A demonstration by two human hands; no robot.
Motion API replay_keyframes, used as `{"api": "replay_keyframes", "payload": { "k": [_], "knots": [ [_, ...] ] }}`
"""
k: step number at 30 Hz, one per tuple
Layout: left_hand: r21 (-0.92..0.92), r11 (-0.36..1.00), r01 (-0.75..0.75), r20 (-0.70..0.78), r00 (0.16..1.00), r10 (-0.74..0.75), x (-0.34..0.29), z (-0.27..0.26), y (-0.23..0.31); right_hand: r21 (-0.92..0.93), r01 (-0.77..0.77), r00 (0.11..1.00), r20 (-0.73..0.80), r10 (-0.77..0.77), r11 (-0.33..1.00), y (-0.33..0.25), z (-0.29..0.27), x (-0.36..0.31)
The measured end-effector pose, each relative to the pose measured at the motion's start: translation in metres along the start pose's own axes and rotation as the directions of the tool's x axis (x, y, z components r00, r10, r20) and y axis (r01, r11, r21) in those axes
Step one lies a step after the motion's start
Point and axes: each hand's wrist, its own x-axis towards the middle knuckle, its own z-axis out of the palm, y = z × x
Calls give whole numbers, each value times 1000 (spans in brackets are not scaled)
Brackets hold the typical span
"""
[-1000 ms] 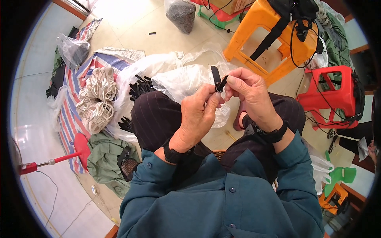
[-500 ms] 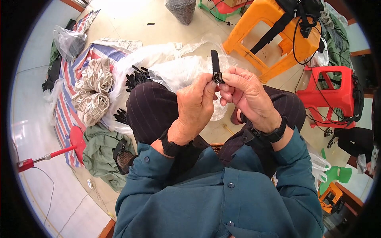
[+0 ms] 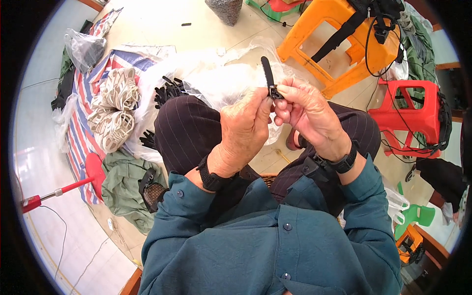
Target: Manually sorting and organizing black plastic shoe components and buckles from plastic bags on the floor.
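A short black strap with ridged edges [image 3: 267, 71] stands up between my hands, its rounded free end pointing away from me. At its lower end is a small dark buckle [image 3: 274, 91]. My left hand [image 3: 243, 123] pinches the strap beside the buckle with thumb and finger. The thumb and fingers of my right hand [image 3: 314, 113] close on the buckle from the other side. Fingers cover part of the buckle, so its details are hidden. More black straps [image 3: 169, 91] lie in a pile beyond my left knee, and others [image 3: 147, 139] are beside it.
Clear plastic sheeting [image 3: 209, 78] spreads under the straps. Bundled beige-and-white straps or laces [image 3: 113, 110] rest on a striped tarp [image 3: 81, 132] at left. An orange stool [image 3: 314, 73] and a red stool [image 3: 405, 118] stand at right. Green cloth [image 3: 120, 189] lies at lower left.
Both hands have shifted slightly to the right with the strap, whose free end is now tilted a little more to the left and farther away. Both grips stay closed.
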Motion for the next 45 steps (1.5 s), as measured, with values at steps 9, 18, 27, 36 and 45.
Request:
{"api": "replay_keyframes", "payload": {
  "k": [9, 18, 27, 36, 45],
  "knots": [
    [-64, 993, -103, 28, 994, 105, 1, -3, 1, -151, 105, 994, 10, -105, 983, -1, 5, -1],
    [-17, 984, -177, 20, 984, 178, -2, -5, -2, -391, 195, 980, 36, -197, 899, -1, 11, -2],
    [12, 960, -278, 97, 956, 276, -3, -6, -2, -609, 247, 968, 113, -225, 754, -10, 11, -8],
    [-54, 991, 120, 234, 967, -104, -8, -11, 8, -388, 164, 983, 136, -120, 907, -8, -11, 1],
    [-214, 952, 219, 356, 925, -133, -7, -17, 19, -280, 241, 970, 111, -219, 929, 6, -9, 9]
  ]
}}
